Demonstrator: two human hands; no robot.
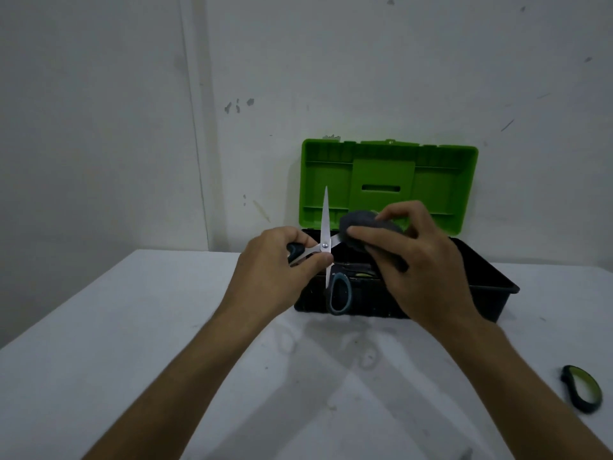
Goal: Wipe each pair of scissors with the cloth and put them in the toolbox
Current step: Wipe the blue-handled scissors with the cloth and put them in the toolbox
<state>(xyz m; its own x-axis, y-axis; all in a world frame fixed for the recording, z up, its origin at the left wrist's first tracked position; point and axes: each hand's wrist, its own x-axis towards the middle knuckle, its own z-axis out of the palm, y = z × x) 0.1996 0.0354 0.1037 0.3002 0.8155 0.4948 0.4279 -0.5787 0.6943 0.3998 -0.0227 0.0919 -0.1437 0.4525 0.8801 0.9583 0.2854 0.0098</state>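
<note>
Right now both hands are raised together over the front of the toolbox (491,277), each clamped on something. The left hand (275,260) grips one dark handle of a pair of scissors (325,240), thumb and fingers curled round it close to the pivot screw. The scissors are spread wide: one bright blade stands almost upright, pointing away from the hands, and the second handle loop hangs below the left fingertips, in front of the box's black front wall. The right hand (411,260) pinches a bunched grey cloth (361,227) round the other blade, just right of the pivot, so that most of that blade is hidden in the fabric. Beyond both hands the toolbox's green lid (388,167) stands open against the wall, and its black base sits directly under and behind the hands; something lies inside it, too dark to make out. Well to the right of the right forearm, a black and green handle loop (582,388) lies on the white table (132,327).
</note>
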